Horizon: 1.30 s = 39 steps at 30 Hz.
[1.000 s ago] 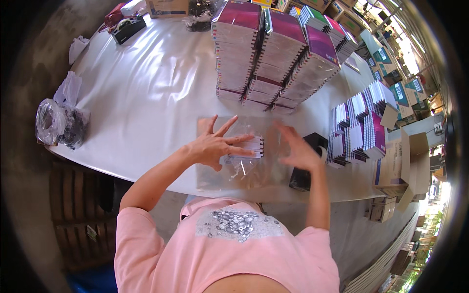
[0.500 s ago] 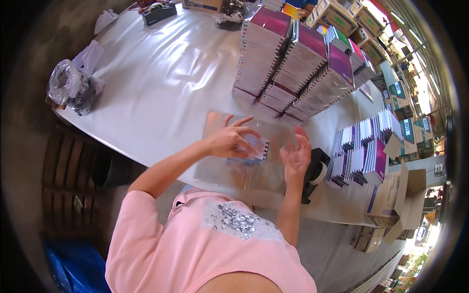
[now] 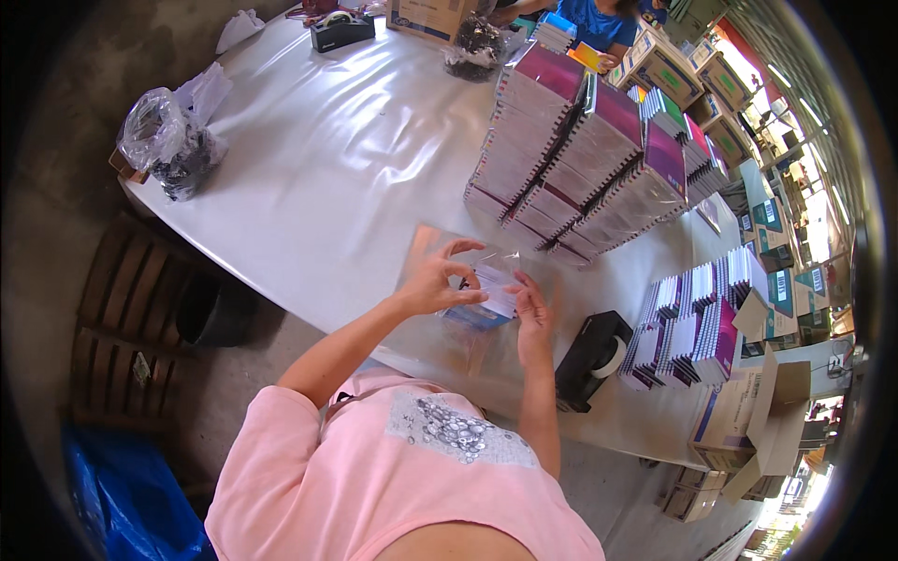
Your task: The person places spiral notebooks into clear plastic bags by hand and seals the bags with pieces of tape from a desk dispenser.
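A small spiral notebook [image 3: 488, 286] with white page edges and a blue lower part lies in front of me, on or in clear plastic film [image 3: 421, 254]. At its left side my left hand [image 3: 438, 288] has curved fingers, with thumb and fingers closed at the notebook's edge. My right hand [image 3: 531, 316] pinches along the right edge, its fingertips together. Whether they grip the notebook itself or the film around it is hard to make out. A black tape dispenser [image 3: 591, 360] stands just right of my right hand.
Tall stacks of purple spiral notebooks [image 3: 585, 159] stand ahead to the right. Shorter notebook rows [image 3: 687, 318] are at the right, beside an open carton [image 3: 734, 411]. A plastic bag [image 3: 168, 140] sits at the left table edge. Across the table is a person in blue [image 3: 599, 23].
My right hand has come in from the right, from open and apart to the notebook's edge. My left fingers have drawn in from spread to curved. The whole view has shifted slightly.
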Each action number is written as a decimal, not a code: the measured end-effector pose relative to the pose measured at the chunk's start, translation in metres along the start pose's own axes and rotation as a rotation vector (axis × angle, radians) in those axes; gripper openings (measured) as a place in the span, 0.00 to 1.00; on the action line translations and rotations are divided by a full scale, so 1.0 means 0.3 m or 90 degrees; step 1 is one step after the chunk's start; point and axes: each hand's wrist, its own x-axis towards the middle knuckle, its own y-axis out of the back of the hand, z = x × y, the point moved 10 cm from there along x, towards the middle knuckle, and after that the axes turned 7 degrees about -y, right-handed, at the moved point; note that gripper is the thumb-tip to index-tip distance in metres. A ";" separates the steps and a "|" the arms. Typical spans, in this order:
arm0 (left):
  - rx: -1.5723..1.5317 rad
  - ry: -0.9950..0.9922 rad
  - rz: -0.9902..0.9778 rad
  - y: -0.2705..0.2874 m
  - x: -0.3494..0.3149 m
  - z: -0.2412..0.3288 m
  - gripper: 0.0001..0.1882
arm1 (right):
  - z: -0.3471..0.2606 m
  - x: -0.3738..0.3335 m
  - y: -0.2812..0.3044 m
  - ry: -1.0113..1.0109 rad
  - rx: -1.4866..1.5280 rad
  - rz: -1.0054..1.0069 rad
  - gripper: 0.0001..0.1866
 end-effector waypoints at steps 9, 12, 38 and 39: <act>-0.138 0.106 -0.092 -0.099 0.097 -0.120 0.10 | -0.068 -0.005 -0.034 0.011 -0.067 0.117 0.62; -0.092 0.134 -0.133 -0.117 0.095 -0.136 0.10 | -0.061 0.024 -0.001 -0.039 -0.009 0.159 0.61; -0.272 0.305 -0.110 -0.116 0.055 -0.158 0.52 | -0.126 0.217 0.036 -0.049 0.095 -0.015 0.06; -0.264 0.303 -0.139 -0.124 0.054 -0.161 0.51 | -0.169 0.209 0.071 0.013 0.129 0.036 0.08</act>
